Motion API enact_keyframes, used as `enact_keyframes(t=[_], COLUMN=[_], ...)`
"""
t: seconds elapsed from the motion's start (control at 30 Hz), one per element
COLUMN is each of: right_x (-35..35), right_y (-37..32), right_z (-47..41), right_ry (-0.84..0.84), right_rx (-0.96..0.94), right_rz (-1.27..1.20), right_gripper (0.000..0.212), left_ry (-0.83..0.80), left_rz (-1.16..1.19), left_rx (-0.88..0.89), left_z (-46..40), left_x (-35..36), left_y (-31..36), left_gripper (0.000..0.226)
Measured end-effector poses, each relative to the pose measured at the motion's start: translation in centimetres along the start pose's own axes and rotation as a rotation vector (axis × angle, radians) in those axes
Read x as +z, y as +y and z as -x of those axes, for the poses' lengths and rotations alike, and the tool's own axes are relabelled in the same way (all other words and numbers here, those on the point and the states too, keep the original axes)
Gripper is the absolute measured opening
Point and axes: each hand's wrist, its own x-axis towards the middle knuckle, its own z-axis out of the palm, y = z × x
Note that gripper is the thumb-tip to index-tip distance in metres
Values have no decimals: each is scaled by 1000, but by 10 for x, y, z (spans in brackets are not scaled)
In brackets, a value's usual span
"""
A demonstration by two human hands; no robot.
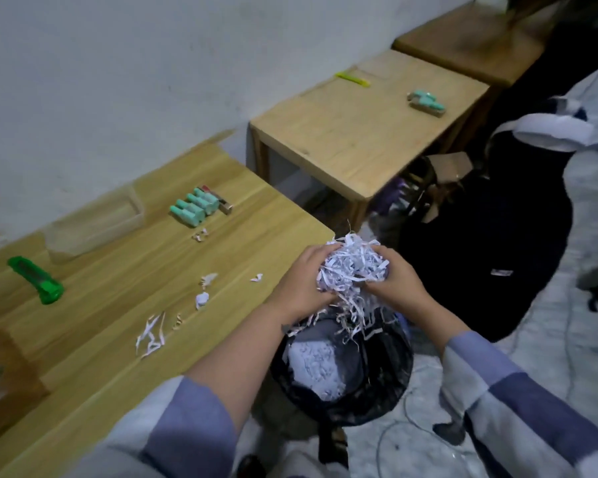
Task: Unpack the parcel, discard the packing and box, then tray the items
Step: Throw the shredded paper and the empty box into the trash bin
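Note:
Both hands clutch one wad of white shredded paper (351, 270) just past the right end of the near wooden table (125, 339). My left hand (302, 284) grips its left side and my right hand (396, 284) its right side. Strands hang down over a bin lined with a black bag (387, 391), which holds more shreds. Several mint-green tubes (195, 205) lie on the table near the wall. Left of them stands a clear plastic tray (95, 224).
A green box cutter (37, 279) lies at the table's left. Loose paper scraps (152, 334) litter its middle. A second table (359, 132) beyond carries more green tubes (427, 100) and a yellow tool (353, 79). Dark bags and cardboard (449, 170) crowd the floor at right.

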Motion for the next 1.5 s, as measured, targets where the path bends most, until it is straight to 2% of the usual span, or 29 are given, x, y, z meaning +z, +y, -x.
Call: enact_keyframes(t=[0.2,0.3,0.4,0.47,0.57,0.77,1.03,1.13,1.37,1.5], right_x=[-9,1,11,15,22,23,13,17,61,94], right_y=[82,121,150,167,179,153,71,39,-18,-31], right_z=[0,-7,-6,-4,-3,-12,-30,-37,-45,-47], right_ry=[-154,-264,-396,-447,-488,-508,-425,-400,-511,-563], right_rx=[92,173,252,305,316,204,-86,-205,-377,-420], right_rz=[58,84,75,108,198,239,275,273,334,384], right_gripper=[62,76,85,83,73,54,40,36,33,36], left_ry=[-188,-234,-353,-428,-447,-366,-105,17,254,390], left_rz=[-75,-117,-250,-283,-253,-239,-246,-250,-321,-415], left_rx=[-94,-163,-278,-314,-355,-364,-284,-303,-459,-587], left_z=[-16,-23,-22,-17,-7,-5,4,17,78,118], left_x=[65,96,124,139,152,139,80,53,-7,-27], left_y=[-17,-29,-41,-48,-58,-58,-19,-14,-33,-54], left_gripper=[89,91,94,90,79,57,39,34,33,45])
